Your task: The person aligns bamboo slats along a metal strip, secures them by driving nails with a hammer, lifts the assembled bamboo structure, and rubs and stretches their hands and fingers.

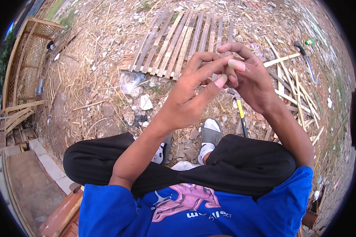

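Two bare hands of the person [233, 213] are raised, in this view, in front of the near right part of the slat panel [181, 45]. Left hand [192, 89]: fingers bent, thumb and forefinger reaching toward the other hand. Right hand [254, 79]: fingers curled, thumb extended toward the left forefinger. Fingertips overlap here; whether they touch, or pinch some small item, cannot be told. Neither is clenched into a fist. Likely reason for the pose: fine finger work shared by both hands, at a height the eyes can follow.

Slat panel: flat on the stony ground [93, 89], ahead of the person. Long axis of the slats runs away from the person, near ends toward the sandals [211, 136]; slight fanning, perhaps partly lens bend. A crosspiece [126, 64] shows at the near left, running across beneath. Gaps look roughly regular, presumably so each slat bears on the crosspiece.

Hammer [241, 114]: on the ground off the panel's near right corner, head toward the panel, yellow-and-black handle pointing back at the person; probably placed so for easy reach. Loose sticks [300, 96]: heaped right of the panel, axes mixed, apparently set aside from it. Saw [305, 55]: farther right of the panel, handle end away from the person, blade slanting back.
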Available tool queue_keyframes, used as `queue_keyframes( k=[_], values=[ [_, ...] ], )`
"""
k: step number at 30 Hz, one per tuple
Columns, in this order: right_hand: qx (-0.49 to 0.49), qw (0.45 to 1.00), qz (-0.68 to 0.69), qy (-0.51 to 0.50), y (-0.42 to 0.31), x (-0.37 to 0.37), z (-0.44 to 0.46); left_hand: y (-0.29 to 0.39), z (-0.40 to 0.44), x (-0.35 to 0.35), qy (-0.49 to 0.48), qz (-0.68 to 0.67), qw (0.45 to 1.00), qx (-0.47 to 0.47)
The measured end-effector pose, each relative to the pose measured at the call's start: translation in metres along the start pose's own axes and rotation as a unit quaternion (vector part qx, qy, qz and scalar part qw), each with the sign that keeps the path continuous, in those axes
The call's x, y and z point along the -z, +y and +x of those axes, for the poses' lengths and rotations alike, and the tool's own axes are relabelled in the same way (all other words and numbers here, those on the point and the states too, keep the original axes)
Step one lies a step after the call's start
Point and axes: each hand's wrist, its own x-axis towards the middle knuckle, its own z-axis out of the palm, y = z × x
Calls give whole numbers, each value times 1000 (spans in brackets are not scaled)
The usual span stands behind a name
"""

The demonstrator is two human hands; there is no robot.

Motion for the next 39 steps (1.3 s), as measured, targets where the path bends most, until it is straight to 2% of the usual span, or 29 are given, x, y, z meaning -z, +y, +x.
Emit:
queue_keyframes(
  k=[6,13,17,20,26,29,31,34,35,39],
  values=[
    [51,982,-179,17,-11,-12,-1,0,-1,1,-20,90,995,-44],
    [26,990,-135,20,-1,-26,-3,4,-5,-2,-18,135,990,-34],
    [44,990,-130,36,6,-28,-1,8,-5,-4,-25,160,987,-26],
    [49,990,-122,43,8,-28,0,5,-3,-4,-29,182,980,-69],
    [51,991,-111,54,7,-33,-3,13,-3,-5,-31,153,987,-38],
    [56,991,-104,64,6,-37,-3,14,-3,-4,-38,237,968,-79],
    [56,991,-93,77,4,-40,-3,18,-4,-5,-40,221,973,-53],
    [33,998,39,35,3,-37,-6,16,-5,-7,-43,108,993,-18],
    [27,998,43,27,3,-37,-6,15,-5,-7,-44,56,997,-7],
    [15,999,22,20,1,-44,-7,18,-6,-8,-41,56,997,-27]
  ],
)
